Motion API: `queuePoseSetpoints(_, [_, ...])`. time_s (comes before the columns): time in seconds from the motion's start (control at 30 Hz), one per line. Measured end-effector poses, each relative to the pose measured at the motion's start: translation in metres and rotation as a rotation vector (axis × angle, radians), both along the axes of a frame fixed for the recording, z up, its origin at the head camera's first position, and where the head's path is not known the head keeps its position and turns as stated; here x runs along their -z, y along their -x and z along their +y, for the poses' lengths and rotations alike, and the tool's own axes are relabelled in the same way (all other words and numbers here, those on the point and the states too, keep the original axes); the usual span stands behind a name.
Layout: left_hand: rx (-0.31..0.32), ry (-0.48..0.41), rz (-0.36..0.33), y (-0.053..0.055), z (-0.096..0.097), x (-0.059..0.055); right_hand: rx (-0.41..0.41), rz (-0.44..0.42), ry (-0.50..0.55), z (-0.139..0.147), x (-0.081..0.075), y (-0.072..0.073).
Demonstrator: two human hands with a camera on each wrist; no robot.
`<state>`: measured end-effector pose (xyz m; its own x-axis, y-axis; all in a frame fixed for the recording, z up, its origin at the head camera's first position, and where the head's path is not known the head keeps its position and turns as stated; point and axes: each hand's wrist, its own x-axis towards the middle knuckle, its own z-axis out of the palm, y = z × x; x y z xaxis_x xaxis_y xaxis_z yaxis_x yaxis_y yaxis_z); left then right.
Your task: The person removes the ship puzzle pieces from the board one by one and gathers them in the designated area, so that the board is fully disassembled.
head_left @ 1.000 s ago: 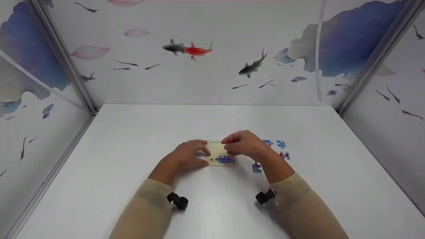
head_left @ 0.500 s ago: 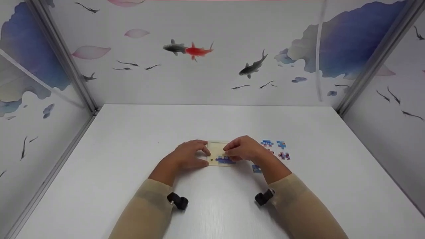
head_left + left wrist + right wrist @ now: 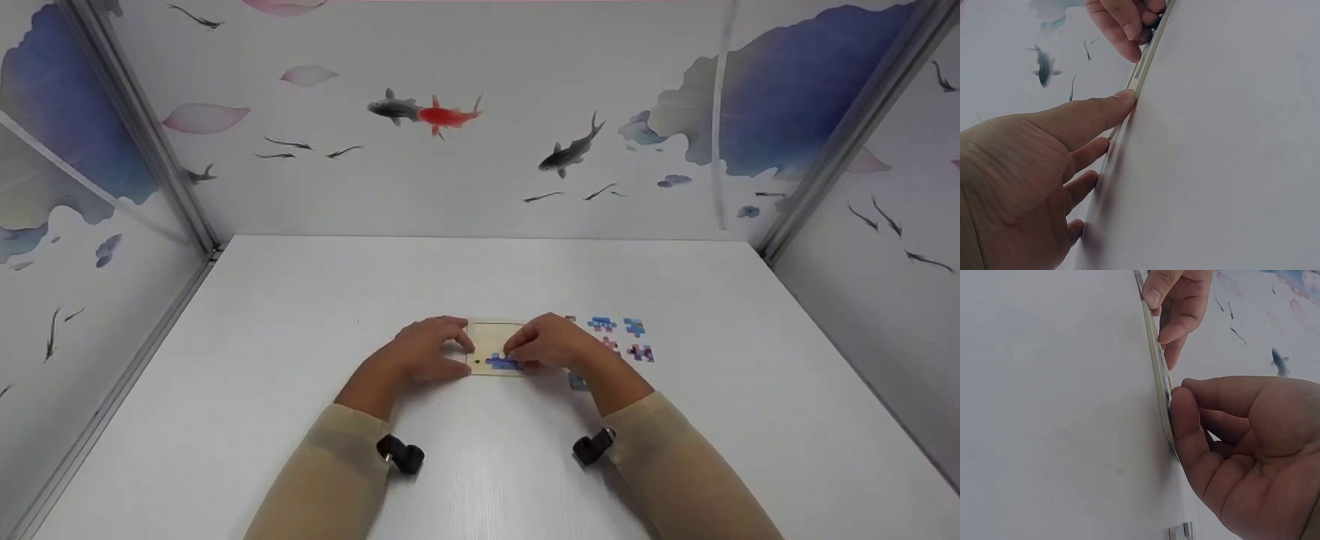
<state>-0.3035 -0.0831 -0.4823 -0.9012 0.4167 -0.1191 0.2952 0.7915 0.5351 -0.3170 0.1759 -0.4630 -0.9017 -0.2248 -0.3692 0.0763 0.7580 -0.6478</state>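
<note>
A small pale wooden puzzle tray (image 3: 484,334) lies on the table, with blue-purple jigsaw pieces (image 3: 501,362) along its near side. My left hand (image 3: 427,349) rests at the tray's left edge, thumb at the near corner and other fingers spread farther up. In the left wrist view, that thumb (image 3: 1095,115) touches the tray's rim, its fingers fairly straight. My right hand (image 3: 551,343) is over the tray's right part, thumb and forefinger pinched together low at the pieces. The right wrist view shows those fingertips (image 3: 1185,402) right at the rim; the puzzle piece they pinch is mostly hidden.
Several loose jigsaw pieces lie right of the tray, among them a blue one (image 3: 602,323), another (image 3: 634,327) and a reddish one (image 3: 641,352). One more (image 3: 577,382) is partly behind the right wrist. Printed walls enclose the white table (image 3: 300,300).
My right hand has come down and nearer over the tray, toward the row of pieces on its near side. More loose pieces show beside the right forearm. The left hand has stayed put.
</note>
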Motion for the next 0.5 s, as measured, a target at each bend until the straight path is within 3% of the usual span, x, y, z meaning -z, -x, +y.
queuePoseSetpoints(0.5, [-0.01, -0.001, -0.013, -0.0007, 0.0015, -0.0027, -0.063, 0.005, -0.051, -0.0009, -0.0014, 0.0009])
